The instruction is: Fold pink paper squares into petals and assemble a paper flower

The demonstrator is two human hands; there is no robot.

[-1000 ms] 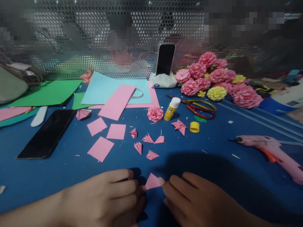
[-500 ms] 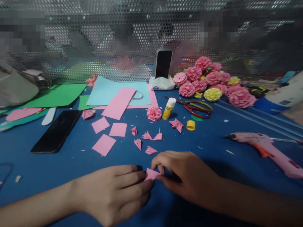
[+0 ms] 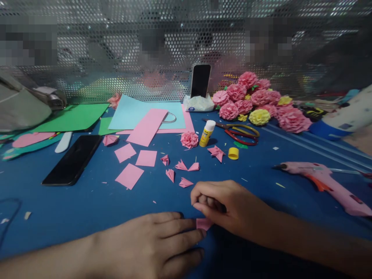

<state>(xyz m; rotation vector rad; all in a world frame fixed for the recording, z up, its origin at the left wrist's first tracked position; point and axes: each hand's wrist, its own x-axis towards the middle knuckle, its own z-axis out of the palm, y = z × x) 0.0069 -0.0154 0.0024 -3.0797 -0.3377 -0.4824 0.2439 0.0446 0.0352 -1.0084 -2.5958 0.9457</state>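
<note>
Left of the grip and beyond it: one flat black smartphone (image 3: 72, 159). Beyond the grip, far side: one upright, dark-screened phone (image 3: 201, 80), against a white soft tissue packet (image 3: 198, 104); perforated grey metal panel (image 3: 116, 66) behind. Right of the grip: one pink plastic glue gun (image 3: 343, 193), orange trigger.

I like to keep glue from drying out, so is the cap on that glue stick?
No, the yellow cap sits apart on the table, beside the upright glue stick.

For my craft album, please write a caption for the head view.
Left hand and right hand at a pink paper piece, glue stick and flowers beyond.
</note>
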